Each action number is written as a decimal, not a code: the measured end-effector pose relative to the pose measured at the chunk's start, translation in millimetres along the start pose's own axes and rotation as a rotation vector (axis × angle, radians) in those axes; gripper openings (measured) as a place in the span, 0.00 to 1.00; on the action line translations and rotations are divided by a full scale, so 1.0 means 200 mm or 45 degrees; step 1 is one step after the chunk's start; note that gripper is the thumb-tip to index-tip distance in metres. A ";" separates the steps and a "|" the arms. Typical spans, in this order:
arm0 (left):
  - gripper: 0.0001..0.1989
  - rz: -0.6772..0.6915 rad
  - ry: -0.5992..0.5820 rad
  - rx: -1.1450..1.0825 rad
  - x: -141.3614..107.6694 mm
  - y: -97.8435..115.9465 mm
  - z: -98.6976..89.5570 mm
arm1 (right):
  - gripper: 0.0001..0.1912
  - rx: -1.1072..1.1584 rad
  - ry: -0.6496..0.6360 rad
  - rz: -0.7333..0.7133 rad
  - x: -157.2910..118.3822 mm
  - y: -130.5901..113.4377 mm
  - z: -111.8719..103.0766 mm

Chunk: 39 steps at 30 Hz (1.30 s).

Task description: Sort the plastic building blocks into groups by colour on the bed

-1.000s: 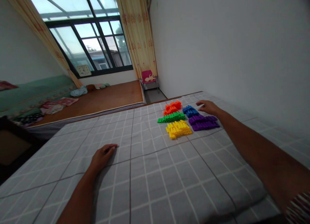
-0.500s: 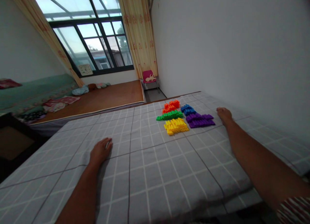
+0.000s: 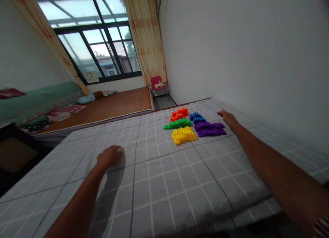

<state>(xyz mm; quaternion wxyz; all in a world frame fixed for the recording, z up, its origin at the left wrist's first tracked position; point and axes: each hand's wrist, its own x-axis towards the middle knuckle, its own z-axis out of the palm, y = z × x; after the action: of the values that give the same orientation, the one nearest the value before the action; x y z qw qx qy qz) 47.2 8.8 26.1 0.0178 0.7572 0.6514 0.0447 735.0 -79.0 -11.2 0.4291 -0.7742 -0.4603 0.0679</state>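
My left hand (image 3: pixel 110 155) is over the left part of the grey checked cloth (image 3: pixel 159 176), fingers bent and partly hidden, a shadow beside it. My right hand (image 3: pixel 227 118) is just beyond the purple pieces (image 3: pixel 209 129), to their upper right, its fingers small and hard to make out. Between the hands lie groups of ribbed pieces: yellow (image 3: pixel 183 135), green (image 3: pixel 177 123), orange (image 3: pixel 179 114) and blue (image 3: pixel 197 117). Neither hand touches a group.
A white wall (image 3: pixel 244 52) runs along the right. Beyond the cloth are a brown platform (image 3: pixel 118 102) with clothes, a pink chair (image 3: pixel 157 83), a window and curtains. A dark-framed object (image 3: pixel 15 155) stands at the left edge.
My right hand has moved left and slightly up, nearer the blue and purple pieces. My left hand has turned and appears lifted, its shadow now wider. The camera view has shifted slightly.
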 end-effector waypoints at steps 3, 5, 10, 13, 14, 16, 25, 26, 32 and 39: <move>0.19 0.319 0.063 -0.032 0.04 0.33 -0.07 | 0.35 0.193 -0.238 -0.035 0.05 -0.12 0.01; 0.19 0.546 0.075 -0.077 0.05 0.59 -0.09 | 0.35 0.284 -0.396 -0.035 0.08 -0.17 0.01; 0.16 1.041 0.176 -0.224 0.04 1.17 -0.12 | 0.36 0.497 -0.517 0.042 0.12 -0.12 0.05; 0.16 1.284 0.148 -0.250 0.06 1.44 -0.14 | 0.36 0.612 -0.531 0.082 0.12 -0.04 0.09; 0.16 1.365 0.136 -0.253 0.08 1.52 -0.15 | 0.37 0.635 -0.526 0.085 0.12 -0.02 0.11; 0.16 1.479 0.119 -0.229 0.10 1.69 -0.14 | 0.36 0.659 -0.520 0.066 0.12 -0.02 0.12; 0.28 1.646 -0.033 -0.005 0.06 1.95 0.02 | 0.36 0.430 -0.631 -0.112 0.17 -0.22 0.20; 0.30 1.604 -0.027 -0.003 0.05 1.93 0.03 | 0.36 0.358 -0.645 -0.148 0.19 -0.23 0.23; 0.31 1.374 -0.050 0.029 0.05 1.83 0.04 | 0.31 -0.058 -0.634 -0.423 0.26 -0.26 0.39; 0.20 1.369 -0.120 0.093 0.06 1.84 0.04 | 0.29 -0.353 -0.585 -0.389 0.21 -0.37 0.45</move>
<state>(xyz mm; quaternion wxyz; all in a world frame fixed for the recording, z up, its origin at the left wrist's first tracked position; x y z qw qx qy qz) 412.8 -34.6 50.7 -0.0047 0.9851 0.1715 -0.0091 666.1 22.8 -1.6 0.2095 -0.7115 -0.6613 0.1123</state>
